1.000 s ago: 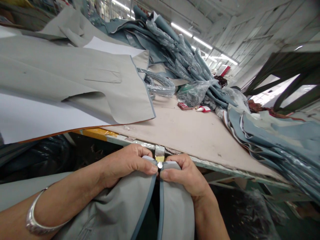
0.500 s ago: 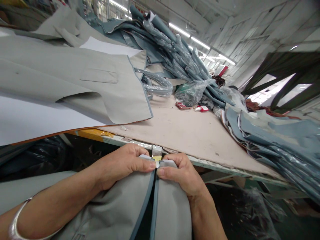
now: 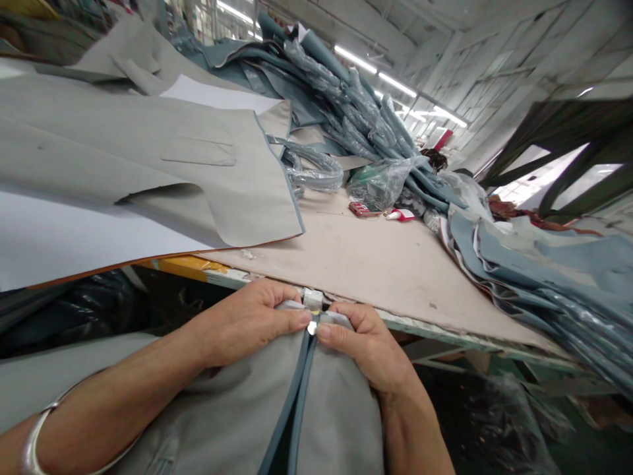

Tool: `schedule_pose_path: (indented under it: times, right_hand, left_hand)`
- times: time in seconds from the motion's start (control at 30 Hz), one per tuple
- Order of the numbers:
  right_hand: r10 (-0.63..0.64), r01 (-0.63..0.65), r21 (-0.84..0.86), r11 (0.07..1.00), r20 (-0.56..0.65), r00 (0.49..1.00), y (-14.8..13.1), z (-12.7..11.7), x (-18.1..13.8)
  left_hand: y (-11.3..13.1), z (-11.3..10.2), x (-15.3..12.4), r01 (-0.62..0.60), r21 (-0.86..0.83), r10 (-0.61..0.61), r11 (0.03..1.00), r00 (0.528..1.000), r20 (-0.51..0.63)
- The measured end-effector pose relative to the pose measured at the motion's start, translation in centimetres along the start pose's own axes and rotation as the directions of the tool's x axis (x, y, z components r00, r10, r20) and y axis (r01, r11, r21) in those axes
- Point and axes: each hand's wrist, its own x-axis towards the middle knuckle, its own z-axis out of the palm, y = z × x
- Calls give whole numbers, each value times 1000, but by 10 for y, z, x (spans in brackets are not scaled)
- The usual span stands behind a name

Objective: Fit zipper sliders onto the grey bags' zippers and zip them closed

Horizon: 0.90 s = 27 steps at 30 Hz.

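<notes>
We find the left hand closed on the grey cloth, its thumb flat on top and its fingers curled under the upper edge. We find the right hand gripping the facing portion in the same way, thumb above, fingers folded behind. Both grips are tight, with the thumb tips near each other. Between them sits a small bright piece; whether it is fixed to the cloth, we cannot tell.

We note that the blue edging of the two portions comes together just below the thumbs and parts lower down, leaving a narrow dark gap. The cloth hangs in front of the table, at its near edge, where a pale fitting stands just beyond the hands. A silver bangle circles the left forearm.

On the tabletop we record a grey panel with blue trim to the left, lying over a white sheet. Farther back lies a heap of blue-grey pieces, partly wrapped in clear plastic. Before it, a red item lies beside a red-and-white item. A layered blue stack occupies the right side.
</notes>
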Motion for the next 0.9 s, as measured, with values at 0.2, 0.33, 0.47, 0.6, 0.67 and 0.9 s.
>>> schedule_pose_path:
  times: [0.2, 0.33, 0.47, 0.6, 0.67, 0.9]
  right_hand:
    - [-71, 52, -320, 946, -48, 996, 1, -11, -11]
    - [-100, 49, -358, 932, -123, 987, 3, -8, -17]
    - [-205, 59, -529, 847, -220, 954, -7, 1, -19]
    - [-373, 9, -786, 618, -283, 884, -35, 3, -7]
    - [-467, -38, -874, 484, -296, 833, -56, -2, 5]
    - [-679, -72, -934, 350, -306, 667, -141, -33, 61]
  left_hand:
    - [0, -2, -6, -69, 240, 77, 968, 997, -24]
    - [2, 1, -9, -49, 363, 94, 930, 990, -107]
    - [13, 4, -8, -63, 630, 216, 774, 962, -168]
    - [41, -2, 6, -79, 818, 359, 569, 919, -161]
    - [62, -10, 19, -122, 865, 447, 487, 886, -126]
    - [134, -49, 76, -252, 936, 670, 244, 742, 26]
